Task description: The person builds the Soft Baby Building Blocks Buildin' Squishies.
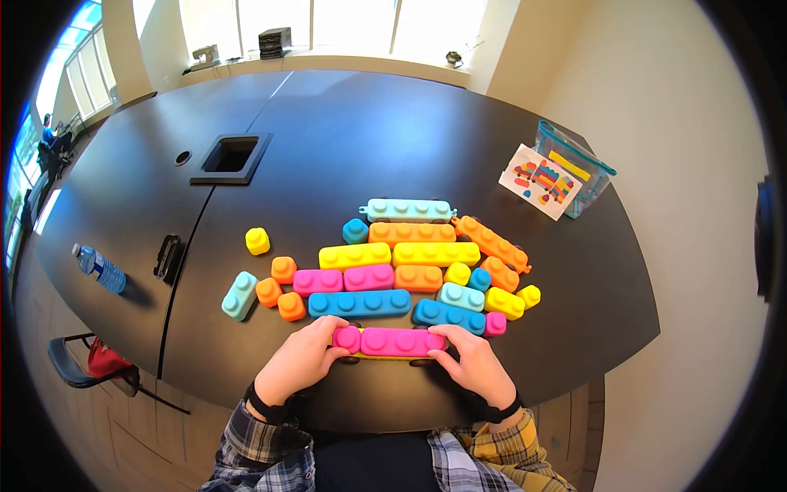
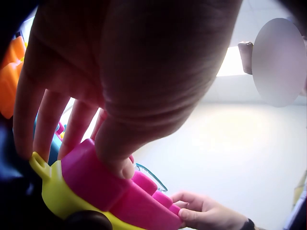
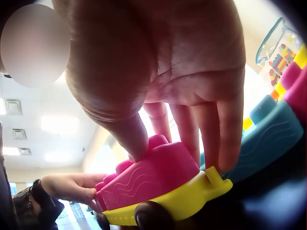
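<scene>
A yellow wheeled base point(image 3: 187, 197) carries a short pink block point(image 1: 348, 339) at its left end and a long pink block point(image 1: 393, 341) beside it. My left hand point(image 1: 299, 357) grips the short block at the left end, its thumb on the near side and fingers on the far side. The right hand point(image 1: 478, 366) holds the right end of the long block in the same way. In the left wrist view the yellow base point(image 2: 55, 196) shows a loop at its end. Black wheels point(image 3: 153, 215) stick out below it.
Beyond the hands lie loose blocks, among them a long blue one point(image 1: 359, 303), yellow ones point(image 1: 354, 256) and a light-blue wheeled base point(image 1: 409, 211). A picture card point(image 1: 541, 181) leans on a clear pouch at the back right. A water bottle point(image 1: 100, 269) lies at the left.
</scene>
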Motion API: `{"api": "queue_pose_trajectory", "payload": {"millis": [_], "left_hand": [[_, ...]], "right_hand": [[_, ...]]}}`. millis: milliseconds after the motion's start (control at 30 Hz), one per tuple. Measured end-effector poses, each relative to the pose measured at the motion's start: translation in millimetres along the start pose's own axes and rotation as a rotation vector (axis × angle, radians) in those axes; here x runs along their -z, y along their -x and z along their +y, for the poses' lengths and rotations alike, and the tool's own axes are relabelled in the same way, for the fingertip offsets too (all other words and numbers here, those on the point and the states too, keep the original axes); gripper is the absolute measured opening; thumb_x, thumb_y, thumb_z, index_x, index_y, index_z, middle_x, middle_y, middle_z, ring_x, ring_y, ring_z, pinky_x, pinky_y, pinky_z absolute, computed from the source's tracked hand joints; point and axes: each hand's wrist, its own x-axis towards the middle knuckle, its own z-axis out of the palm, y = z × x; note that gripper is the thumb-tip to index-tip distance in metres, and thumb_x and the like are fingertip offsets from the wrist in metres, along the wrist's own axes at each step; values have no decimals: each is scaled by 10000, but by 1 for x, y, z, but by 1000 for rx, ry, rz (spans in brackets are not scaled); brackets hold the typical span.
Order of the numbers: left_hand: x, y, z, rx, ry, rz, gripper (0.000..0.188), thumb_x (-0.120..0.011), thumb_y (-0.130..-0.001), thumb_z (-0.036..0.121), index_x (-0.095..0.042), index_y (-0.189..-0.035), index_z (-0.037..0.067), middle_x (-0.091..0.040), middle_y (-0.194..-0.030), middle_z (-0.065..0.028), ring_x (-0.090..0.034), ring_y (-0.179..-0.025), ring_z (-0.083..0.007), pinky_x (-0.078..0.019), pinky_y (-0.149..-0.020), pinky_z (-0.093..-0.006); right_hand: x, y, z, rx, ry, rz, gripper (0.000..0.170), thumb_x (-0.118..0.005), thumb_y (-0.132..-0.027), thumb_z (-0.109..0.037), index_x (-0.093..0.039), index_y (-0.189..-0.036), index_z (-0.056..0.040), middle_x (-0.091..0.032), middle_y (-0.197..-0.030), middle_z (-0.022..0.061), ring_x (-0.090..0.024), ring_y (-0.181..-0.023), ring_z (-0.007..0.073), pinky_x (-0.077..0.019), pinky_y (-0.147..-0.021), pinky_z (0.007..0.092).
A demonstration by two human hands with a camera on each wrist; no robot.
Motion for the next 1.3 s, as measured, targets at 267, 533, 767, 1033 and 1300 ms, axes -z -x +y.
{"api": "queue_pose_trajectory", "payload": {"millis": [267, 533, 767, 1033, 1300], "left_hand": [[2, 0, 1, -6, 6, -2, 354, -760, -957, 165, -607, -1251, 43, -711, -1144, -193, -699, -1074, -409, -566, -910, -447], [84, -47, -45, 38, -226, 346, 512, -828, -877, 153, -586, -1306, 13, -698, -1161, -215, -689, -1099, -408, -562, -937, -454], [127, -100, -147, 154, -617, 206, 587, -894, -766, 109, -624, -1282, 36, -693, -1165, -192, -664, -1139, -396, -551, -980, -468], [127, -108, -167, 182, -660, 126, 406, -810, -774, 34, -638, -1141, 29, -686, -1134, -185, -669, -1075, -406, -553, -960, -468], [99, -85, -39, -112, -226, 325, 450, -789, -740, 24, -650, -1168, 19, -629, -1059, -152, -652, -1013, -366, -552, -899, -400]], "right_hand": [[0, 1, 2, 1, 7, 3, 331, -749, -978, -192, -669, -1269, -56, -733, -1177, 145, -720, -1042, 368, -594, -878, 418], [3, 1, 0, -19, 19, -24, 340, -753, -975, -188, -665, -1272, -47, -734, -1187, 150, -723, -1060, 359, -591, -897, 411], [0, 1, 3, 18, 40, -13, 333, -731, -990, -205, -664, -1284, -67, -730, -1170, 139, -719, -1042, 352, -591, -869, 415], [0, 0, 4, 14, 30, -22, 326, -731, -990, -209, -664, -1280, -77, -728, -1166, 129, -719, -1036, 347, -591, -863, 415], [1, -2, -1, -46, 11, -62, 352, -766, -967, -187, -671, -1271, -39, -731, -1198, 150, -721, -1080, 355, -584, -920, 400]]}}
